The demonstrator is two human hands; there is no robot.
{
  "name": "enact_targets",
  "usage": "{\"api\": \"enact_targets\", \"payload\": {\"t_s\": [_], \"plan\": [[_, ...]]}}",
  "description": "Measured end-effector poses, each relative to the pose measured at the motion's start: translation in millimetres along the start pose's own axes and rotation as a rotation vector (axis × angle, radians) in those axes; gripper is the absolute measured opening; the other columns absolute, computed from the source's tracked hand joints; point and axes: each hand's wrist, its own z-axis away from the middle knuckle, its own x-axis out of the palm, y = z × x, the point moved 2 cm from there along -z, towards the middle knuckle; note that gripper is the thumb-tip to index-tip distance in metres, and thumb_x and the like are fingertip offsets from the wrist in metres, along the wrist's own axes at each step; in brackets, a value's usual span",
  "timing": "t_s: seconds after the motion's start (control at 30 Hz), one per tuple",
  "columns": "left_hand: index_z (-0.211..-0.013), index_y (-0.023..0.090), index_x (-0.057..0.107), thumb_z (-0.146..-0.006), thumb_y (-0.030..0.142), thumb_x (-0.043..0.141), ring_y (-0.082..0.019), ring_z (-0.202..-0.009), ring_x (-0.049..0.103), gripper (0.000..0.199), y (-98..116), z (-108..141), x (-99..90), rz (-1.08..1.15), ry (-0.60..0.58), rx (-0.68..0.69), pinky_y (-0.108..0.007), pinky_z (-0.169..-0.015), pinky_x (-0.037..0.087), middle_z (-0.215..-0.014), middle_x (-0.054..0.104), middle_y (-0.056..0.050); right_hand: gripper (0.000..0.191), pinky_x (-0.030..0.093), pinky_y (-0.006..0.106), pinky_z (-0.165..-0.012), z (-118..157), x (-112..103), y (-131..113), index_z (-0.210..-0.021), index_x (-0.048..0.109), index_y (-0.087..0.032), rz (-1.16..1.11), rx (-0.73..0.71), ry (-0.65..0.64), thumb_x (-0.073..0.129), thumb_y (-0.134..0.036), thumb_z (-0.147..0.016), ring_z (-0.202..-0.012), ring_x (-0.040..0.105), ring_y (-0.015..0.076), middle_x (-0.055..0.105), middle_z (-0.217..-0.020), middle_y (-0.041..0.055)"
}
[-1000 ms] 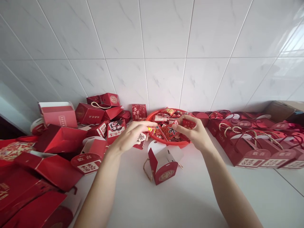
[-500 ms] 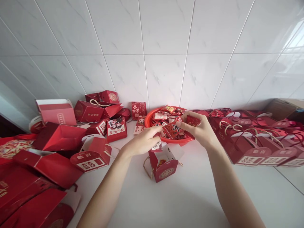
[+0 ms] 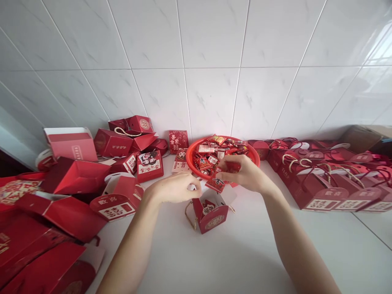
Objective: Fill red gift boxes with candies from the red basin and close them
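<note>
A small red gift box (image 3: 212, 221) with rope handles stands unfolded at its top in front of me. Inside it lies a red packet with white print (image 3: 208, 207). My left hand (image 3: 174, 188) hovers at the box's left rim, fingers curved and a gap between thumb and forefinger, with nothing visible in them. Over the back of the box, my right hand (image 3: 241, 173) pinches a red snack packet (image 3: 215, 184) with dark lettering. Just behind, an orange-red basin (image 3: 190, 157) is heaped with similar small packets.
Red boxes, several of them open (image 3: 78, 175), pile up on the left. Closed gift boxes with rope handles (image 3: 324, 190) stand in rows on the right, before a cardboard box (image 3: 364, 136). Flat red boxes (image 3: 150, 165) sit near the tiled wall (image 3: 211, 98).
The packet that was in my left hand now lies in the gift box. My right hand has moved left and down with its packet, from over the basin toward the box.
</note>
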Motion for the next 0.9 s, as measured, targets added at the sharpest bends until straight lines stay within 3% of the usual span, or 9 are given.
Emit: {"api": "enact_targets", "payload": {"t_s": [0.1, 0.27, 0.33, 0.4, 0.6, 0.9], "plan": [[-0.097, 0.023, 0.075, -0.078, 0.034, 0.062, -0.025, -0.098, 0.067, 0.026, -2.5, 1.5, 0.2, -0.025, -0.088, -0.051, -0.027, -0.075, 0.049, -0.109, 0.073, -0.006, 0.027, 0.043, 0.027, -0.053, -1.8, 11.8, 6.9, -0.076, 0.062, -0.020, -0.008, 0.108, -0.142, 0.075, -0.043, -0.078, -0.055, 0.056, 0.0132, 0.060, -0.068, -0.0011], [-0.109, 0.021, 0.071, -0.073, 0.028, 0.062, -0.026, -0.105, 0.066, 0.037, -6.4, 3.5, -2.5, -0.029, -0.141, -0.052, -0.027, -0.077, 0.050, -0.120, 0.068, -0.008, 0.022, 0.048, 0.028, -0.057, -4.1, 20.6, 8.4, -0.082, 0.048, -0.023, -0.082, 0.171, 0.050, 0.066, -0.035, -0.085, -0.051, 0.063, 0.0173, 0.058, -0.051, -0.0056], [-0.110, 0.021, 0.069, -0.071, 0.027, 0.064, -0.025, -0.104, 0.066, 0.040, -7.4, 3.7, -2.6, -0.015, -0.169, -0.037, -0.027, -0.076, 0.050, -0.119, 0.068, -0.008, 0.017, 0.049, 0.029, -0.058, -4.9, 22.6, 8.1, -0.080, 0.045, -0.024, -0.160, 0.194, 0.059, 0.061, -0.030, -0.085, -0.051, 0.064, 0.0184, 0.058, -0.050, -0.0053], [-0.111, 0.022, 0.068, -0.069, 0.026, 0.066, -0.025, -0.104, 0.066, 0.042, -7.5, 4.0, -2.4, 0.003, -0.194, -0.032, -0.026, -0.076, 0.050, -0.118, 0.067, -0.007, 0.015, 0.047, 0.028, -0.056, -6.0, 23.4, 8.6, -0.075, 0.045, -0.023, -0.198, 0.198, 0.026, 0.057, -0.027, -0.084, -0.052, 0.064, 0.0176, 0.058, -0.052, -0.0044], [-0.111, 0.023, 0.068, -0.069, 0.021, 0.065, -0.025, -0.106, 0.062, 0.043, 3.1, 7.6, 0.3, -0.018, -0.246, 0.031, -0.027, -0.077, 0.047, -0.114, 0.065, -0.005, 0.016, 0.038, 0.024, -0.056, -6.3, 18.6, 5.9, -0.071, 0.056, -0.019, -0.005, -0.024, -0.108, 0.065, -0.026, -0.082, -0.061, 0.049, 0.0111, 0.056, -0.067, -0.0027], [-0.108, 0.022, 0.066, -0.069, 0.016, 0.063, -0.020, -0.100, 0.063, 0.039, 13.9, 9.3, 6.3, 0.024, -0.249, 0.120, -0.026, -0.078, 0.049, -0.124, 0.061, -0.005, 0.003, 0.044, 0.022, -0.056, 6.9, 17.0, -6.2, -0.077, 0.065, -0.019, 0.006, 0.014, -0.367, 0.066, -0.017, -0.079, -0.065, 0.059, 0.0129, 0.069, -0.073, -0.0004]]}}
